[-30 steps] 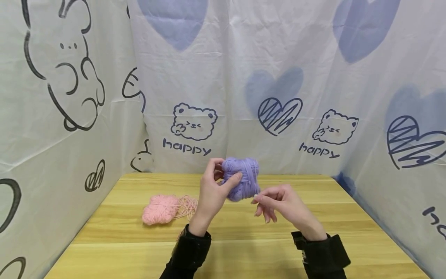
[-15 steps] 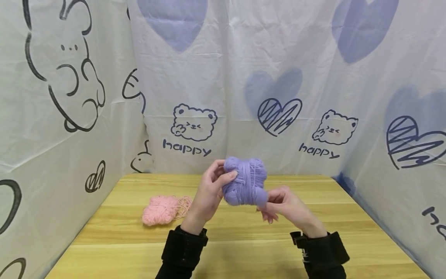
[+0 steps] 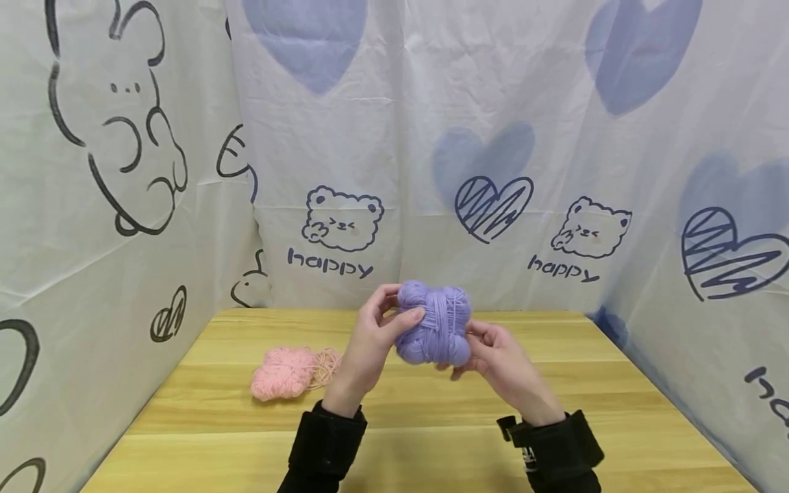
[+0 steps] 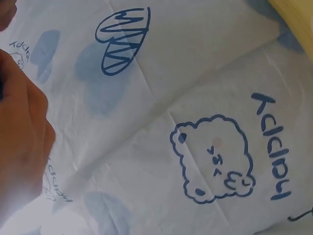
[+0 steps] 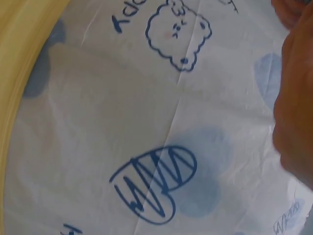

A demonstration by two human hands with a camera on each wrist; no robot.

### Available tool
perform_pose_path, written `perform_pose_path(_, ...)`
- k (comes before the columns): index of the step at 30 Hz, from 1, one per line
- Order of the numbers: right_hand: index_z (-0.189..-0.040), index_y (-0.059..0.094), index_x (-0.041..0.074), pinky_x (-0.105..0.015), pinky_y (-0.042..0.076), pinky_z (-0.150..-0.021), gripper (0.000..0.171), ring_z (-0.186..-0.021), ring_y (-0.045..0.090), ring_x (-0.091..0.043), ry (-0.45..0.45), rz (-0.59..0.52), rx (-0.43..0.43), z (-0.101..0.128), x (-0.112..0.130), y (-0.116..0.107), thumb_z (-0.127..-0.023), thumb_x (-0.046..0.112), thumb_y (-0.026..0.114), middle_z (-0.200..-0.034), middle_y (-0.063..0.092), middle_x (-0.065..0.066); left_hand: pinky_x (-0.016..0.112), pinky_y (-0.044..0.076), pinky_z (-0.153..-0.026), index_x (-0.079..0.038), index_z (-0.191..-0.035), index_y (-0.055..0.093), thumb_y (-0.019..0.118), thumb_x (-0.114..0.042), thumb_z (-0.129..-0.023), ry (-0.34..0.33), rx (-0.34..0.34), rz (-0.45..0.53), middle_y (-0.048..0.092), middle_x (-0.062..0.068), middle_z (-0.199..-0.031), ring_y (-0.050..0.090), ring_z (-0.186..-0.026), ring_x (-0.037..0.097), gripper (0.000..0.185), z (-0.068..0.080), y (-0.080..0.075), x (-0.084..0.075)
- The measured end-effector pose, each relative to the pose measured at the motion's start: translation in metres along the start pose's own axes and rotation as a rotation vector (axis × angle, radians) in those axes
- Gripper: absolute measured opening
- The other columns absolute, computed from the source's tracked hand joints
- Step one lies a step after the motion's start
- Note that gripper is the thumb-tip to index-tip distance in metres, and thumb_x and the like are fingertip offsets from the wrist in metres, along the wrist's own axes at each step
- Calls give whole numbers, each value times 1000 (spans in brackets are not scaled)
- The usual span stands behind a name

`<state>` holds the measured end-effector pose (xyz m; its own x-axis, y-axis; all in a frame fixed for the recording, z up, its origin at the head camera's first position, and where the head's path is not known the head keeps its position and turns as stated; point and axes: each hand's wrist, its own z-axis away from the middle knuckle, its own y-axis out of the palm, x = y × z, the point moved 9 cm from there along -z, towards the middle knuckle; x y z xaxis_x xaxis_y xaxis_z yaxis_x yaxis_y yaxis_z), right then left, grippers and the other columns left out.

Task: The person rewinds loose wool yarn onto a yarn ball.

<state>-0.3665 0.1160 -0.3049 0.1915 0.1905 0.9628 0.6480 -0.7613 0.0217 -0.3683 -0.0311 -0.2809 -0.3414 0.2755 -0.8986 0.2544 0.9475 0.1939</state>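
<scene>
A purple skein of yarn (image 3: 436, 325), wound crosswise with a band of strands round its middle, is held up over the table in the head view. My left hand (image 3: 368, 346) grips its left side, thumb across the front and fingers behind. At the lower right corner my right hand (image 3: 507, 363) holds the skein, its fingertips reaching behind and below, partly hidden by the yarn. In the left wrist view, only part of the left hand (image 4: 22, 132) shows at the left edge. The right wrist view has part of the right hand (image 5: 299, 107) at its right edge.
A pink skein of yarn (image 3: 283, 373) lies on the wooden table (image 3: 431, 438) to the left, with loose tangled strands (image 3: 325, 368) beside it. White cloth (image 3: 425, 226) printed with hearts and bears hangs behind the table and along both sides.
The purple skein has turned so its broad face shows, and it sits slightly further right. My right hand has gone from its lower edge to hold its right corner. The pink skein stays put.
</scene>
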Motion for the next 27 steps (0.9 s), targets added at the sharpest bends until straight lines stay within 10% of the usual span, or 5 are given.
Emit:
perform_pose_path(7,-132,52,2,-39,59,-78,44,-95,67,-16,-32,-101,-113,-3,-4,3,-107,31,29,-114,66,-3,38,55,-87,-10,-122,49,72,-16,-85,16,-120,-129,54,13,-113,62,-97,20,44,2,-3,6)
perform_pose_path(27,-131,44,-11,-30,57,-71,51,-79,66,-14,214,17,-325,7,-56,-55,-101,29,50,-95,69,-1,35,54,-75,-8,-129,46,64,-34,-90,-167,-159,-551,56,17,-116,61,-98,26,50,1,-26,35)
